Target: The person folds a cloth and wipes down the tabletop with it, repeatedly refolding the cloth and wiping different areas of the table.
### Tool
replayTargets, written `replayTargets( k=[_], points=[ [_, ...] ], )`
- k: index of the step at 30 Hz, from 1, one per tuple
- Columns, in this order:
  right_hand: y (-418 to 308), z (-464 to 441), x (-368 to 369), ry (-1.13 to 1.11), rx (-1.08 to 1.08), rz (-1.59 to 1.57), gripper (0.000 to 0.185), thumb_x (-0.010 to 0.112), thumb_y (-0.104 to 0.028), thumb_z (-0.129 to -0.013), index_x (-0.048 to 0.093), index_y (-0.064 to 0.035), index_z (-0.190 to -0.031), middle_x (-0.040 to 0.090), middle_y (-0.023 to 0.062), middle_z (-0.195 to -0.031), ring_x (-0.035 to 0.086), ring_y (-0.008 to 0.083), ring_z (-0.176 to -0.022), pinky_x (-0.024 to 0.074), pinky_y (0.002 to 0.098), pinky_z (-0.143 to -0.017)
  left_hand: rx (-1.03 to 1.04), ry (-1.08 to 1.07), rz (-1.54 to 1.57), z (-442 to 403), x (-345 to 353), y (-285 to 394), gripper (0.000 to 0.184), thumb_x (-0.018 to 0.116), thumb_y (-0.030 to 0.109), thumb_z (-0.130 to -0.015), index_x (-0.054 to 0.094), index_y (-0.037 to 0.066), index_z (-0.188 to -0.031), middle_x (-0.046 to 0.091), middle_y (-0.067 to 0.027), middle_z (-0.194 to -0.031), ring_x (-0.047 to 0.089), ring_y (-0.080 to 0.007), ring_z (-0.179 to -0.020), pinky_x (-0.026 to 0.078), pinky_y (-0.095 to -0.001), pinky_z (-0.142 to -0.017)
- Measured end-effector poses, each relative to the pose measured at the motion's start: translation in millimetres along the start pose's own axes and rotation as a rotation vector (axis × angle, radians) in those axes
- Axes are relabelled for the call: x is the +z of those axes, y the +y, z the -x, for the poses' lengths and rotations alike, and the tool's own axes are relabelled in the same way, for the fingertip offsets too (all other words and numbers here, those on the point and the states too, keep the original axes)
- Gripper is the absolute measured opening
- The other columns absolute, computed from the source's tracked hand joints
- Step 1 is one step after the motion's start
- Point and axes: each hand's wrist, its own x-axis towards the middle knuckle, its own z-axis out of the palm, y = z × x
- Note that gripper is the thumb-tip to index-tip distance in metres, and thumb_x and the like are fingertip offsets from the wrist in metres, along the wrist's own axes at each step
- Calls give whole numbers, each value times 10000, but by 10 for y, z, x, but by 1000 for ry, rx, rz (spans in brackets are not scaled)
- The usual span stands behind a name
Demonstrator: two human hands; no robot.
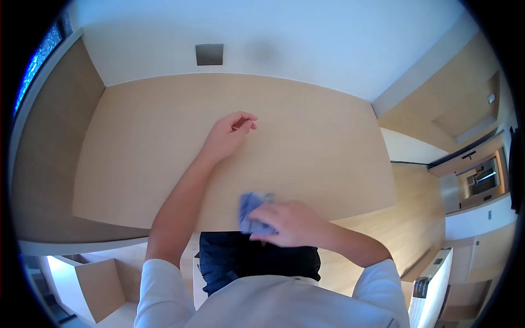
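A blue-grey cloth (pixel 249 210) is bunched under the fingers of my right hand (pixel 290 221), at the front edge of the light wood tabletop (pixel 306 147). The cloth and the fingers on it are slightly blurred. My left hand (pixel 229 135) is over the middle of the tabletop, with its fingers loosely curled and a gap between thumb and fingertips. I see nothing held in it. Whether that hand touches the wood, I cannot tell.
Behind the tabletop rises a white wall with a grey square plate (pixel 210 54). A wood side panel (pixel 49 147) bounds the left. At lower left stands a box-like wooden piece (pixel 98 284). Wood flooring (pixel 410 213) and cabinets lie to the right.
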Motion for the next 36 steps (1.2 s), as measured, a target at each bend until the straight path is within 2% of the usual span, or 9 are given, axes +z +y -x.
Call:
replayTargets(
  k=[4,8,11,14,17,23,29,35,36],
  points=[
    [-112,-427,26,-92,-57,-231,463,739,-508,-1013,685,-144,-1294,754,139,-1136,742,389,-1015,598,505,-861,-5,85,40,-73,-166,5,224,626,152,-1121,751,39,-1268,756,-15,-1040,662,-116,-975,535,-293,-908],
    [414,-937,113,140,-100,-67,522,754,-524,-983,694,-122,-1311,746,155,-1140,729,398,-995,584,501,-884,30,210,96,-118,-322,-6,220,627,159,-1124,763,49,-1256,750,-11,-1009,646,-95,-919,527,-274,-849],
    [624,-1132,30,224,-34,145,553,760,-510,-975,695,-82,-1318,728,159,-1187,704,385,-1087,565,489,-957,54,256,125,-143,-372,-43,221,626,166,-1128,765,55,-1258,748,-7,-1001,639,-82,-893,521,-262,-820],
    [465,-1113,-82,386,-200,327,585,741,-489,-993,676,-56,-1381,688,166,-1348,649,365,-1275,526,490,-1079,54,285,130,-146,-379,-58,218,627,169,-1129,764,57,-1259,733,-1,-970,622,-70,-858,507,-247,-778],
    [338,-970,175,153,-320,235,594,707,-453,-1031,616,-113,-1510,584,126,-1572,517,358,-1492,427,512,-1228,51,341,140,-151,-374,-150,211,633,171,-1128,765,61,-1251,703,14,-913,583,-52,-799,470,-229,-710],
    [492,-954,357,-2,-391,194,564,534,-444,-1133,564,-125,-1598,494,48,-1703,306,297,-1660,181,507,-1373,21,421,165,-144,-270,-168,193,637,169,-1128,770,69,-1226,644,50,-834,513,-22,-716,391,-212,-625],
    [806,-1353,166,29,-416,169,514,506,-433,-1146,590,-169,-1580,548,36,-1663,372,282,-1629,209,509,-1365,34,553,182,-123,-286,-194,172,650,157,-1122,774,67,-1198,554,97,-811,444,-10,-702,339,-220,-615],
    [1126,-1706,-191,-109,-404,26,543,660,-417,-1066,617,-184,-1554,586,47,-1630,393,289,-1616,230,504,-1359,36,579,161,-130,-347,-187,153,660,151,-1113,778,67,-1163,500,118,-771,396,-4,-688,309,-234,-605],
    [1182,-1751,-188,-141,-416,9,577,680,-462,-1044,622,-193,-1551,582,46,-1637,395,288,-1615,226,514,-1359,34,567,145,-70,-344,-173,152,660,152,-1111,780,68,-1150,492,118,-749,399,-3,-682,314,-236,-603]
  ],
)
